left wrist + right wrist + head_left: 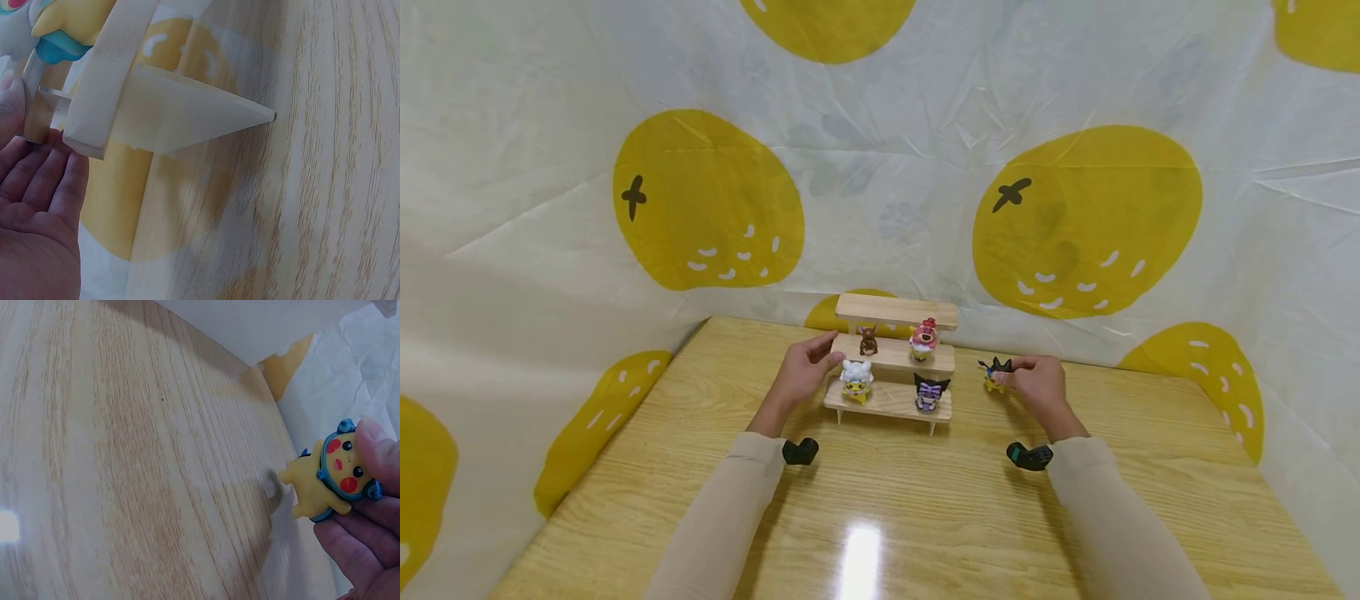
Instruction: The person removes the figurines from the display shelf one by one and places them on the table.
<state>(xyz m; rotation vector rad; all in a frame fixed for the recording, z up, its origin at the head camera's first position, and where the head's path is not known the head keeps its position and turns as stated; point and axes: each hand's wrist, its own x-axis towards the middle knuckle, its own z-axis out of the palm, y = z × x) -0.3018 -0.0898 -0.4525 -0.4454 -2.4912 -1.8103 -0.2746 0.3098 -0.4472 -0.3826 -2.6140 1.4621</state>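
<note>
A three-tier wooden display stand (895, 403) stands near the back of the table. At its left end my left hand (801, 371) holds the edge of the middle tier, thumb in front and fingers behind; the left wrist view shows the hand (40, 206) against the board's end. To the right of the stand my right hand (1037, 383) pinches a yellow toy figurine (319, 481) with red cheeks and a blue-trimmed hood, thumb at its head and fingers behind. The figurine is tilted in the right wrist view; whether its feet touch the table, I cannot tell.
On the middle tier are a brown figurine (868, 341) and a pink-and-red one (922, 339). A white-hooded figurine (856, 381) and a black-and-purple one (928, 393) occupy the bottom tier. Behind the wooden table (925, 508) hangs a fruit-patterned cloth (895, 108).
</note>
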